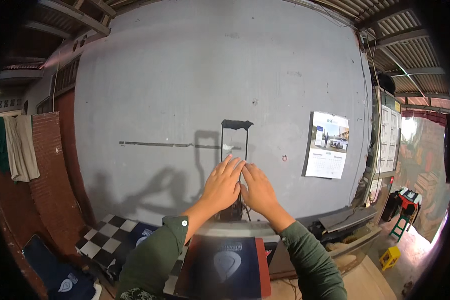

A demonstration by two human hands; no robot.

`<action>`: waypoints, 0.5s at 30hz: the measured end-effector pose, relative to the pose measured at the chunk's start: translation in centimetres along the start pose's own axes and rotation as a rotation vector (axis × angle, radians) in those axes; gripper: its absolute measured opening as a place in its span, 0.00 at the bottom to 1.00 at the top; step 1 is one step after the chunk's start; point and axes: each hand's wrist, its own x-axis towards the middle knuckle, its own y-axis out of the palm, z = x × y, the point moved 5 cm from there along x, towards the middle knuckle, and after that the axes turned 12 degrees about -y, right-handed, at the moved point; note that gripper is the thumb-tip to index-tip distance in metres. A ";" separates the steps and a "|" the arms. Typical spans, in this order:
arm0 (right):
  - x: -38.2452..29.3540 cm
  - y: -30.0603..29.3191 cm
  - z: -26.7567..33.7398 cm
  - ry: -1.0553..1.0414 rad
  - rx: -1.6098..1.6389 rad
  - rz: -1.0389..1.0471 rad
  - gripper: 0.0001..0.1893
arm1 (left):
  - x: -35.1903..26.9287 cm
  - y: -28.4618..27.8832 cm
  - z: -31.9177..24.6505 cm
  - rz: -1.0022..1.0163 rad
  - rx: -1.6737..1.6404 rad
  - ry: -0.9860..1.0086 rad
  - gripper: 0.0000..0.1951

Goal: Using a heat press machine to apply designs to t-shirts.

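My left hand (222, 182) and my right hand (259, 187) are raised in front of a grey wall, fingers extended and tips close together. Neither hand holds anything. Behind them stands a black metal frame (247, 142) with dark material wrapped over its top bar (237, 124); its lower part is partly hidden by my hands. Below my forearms lies a dark blue printed fabric piece (227, 268) on a red board (264, 268). Both arms wear dark green buttoned sleeves.
A checkered surface (110, 235) is at lower left, near a dark blue printed item (69, 277). A calendar (327, 144) hangs on the wall at right. A glass-sided case (360, 243), a yellow stool (390, 258) and a green stool (398, 227) are at lower right.
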 end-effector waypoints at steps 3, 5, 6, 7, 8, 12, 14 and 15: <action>3.3 2.7 -4.5 -0.018 -0.065 0.013 0.30 | 4.5 2.9 2.9 -0.014 0.048 0.013 0.31; 5.5 4.4 -7.2 0.024 -0.091 0.078 0.30 | 7.4 4.7 4.9 -0.012 0.063 0.008 0.31; 6.4 5.2 -8.6 0.017 -0.102 0.068 0.30 | 8.8 5.8 5.9 -0.021 0.080 0.012 0.32; 7.1 6.1 -10.0 0.030 -0.143 0.083 0.31 | 10.1 6.8 6.9 -0.035 0.082 0.020 0.32; 8.1 7.0 -11.4 0.043 -0.182 0.098 0.32 | 11.4 7.8 8.0 -0.032 0.093 0.002 0.33; 11.5 9.7 -15.6 0.039 -0.276 0.053 0.33 | 15.4 10.7 11.1 -0.075 0.126 -0.019 0.39; 13.2 10.0 -17.0 0.035 -0.361 0.033 0.36 | 17.0 11.7 12.0 -0.112 0.135 -0.005 0.40; 13.7 10.6 -17.8 0.035 -0.366 0.027 0.36 | 17.6 12.4 12.4 -0.121 0.152 -0.029 0.40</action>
